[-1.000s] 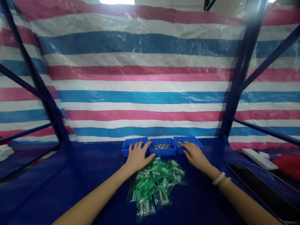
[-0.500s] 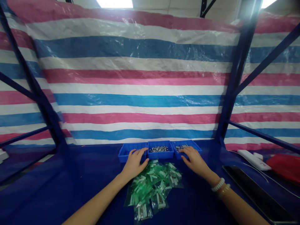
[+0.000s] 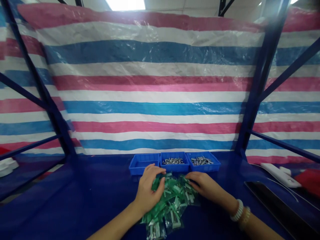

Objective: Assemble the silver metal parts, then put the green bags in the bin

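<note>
A heap of small clear plastic bags (image 3: 172, 200), holding pale strips and green pieces, lies on the dark blue table between my hands. My left hand (image 3: 150, 188) cups the heap's left side, thumb and fingers apart. At the upper right edge of the heap, my right hand (image 3: 206, 186) touches the bags with bent fingers, its thumb partly hidden. Just behind stand a left blue tray (image 3: 143, 171), a middle blue tray (image 3: 175, 169) with small shiny metal parts (image 3: 173, 161), and a right blue tray (image 3: 206, 168) with flat grey metal pieces (image 3: 202, 161).
A dark flat slab like a tablet (image 3: 277, 208) lies on the table (image 3: 107, 193) at right. Beyond it are a white power strip (image 3: 280, 175), cables and a red item (image 3: 311, 181). Blue metal posts (image 3: 255, 90) flank a striped plastic sheet (image 3: 155, 106).
Both hands have drawn back from the trays to the heap of bags. My right hand has left the right tray, uncovering its grey pieces. The view has shifted slightly.
</note>
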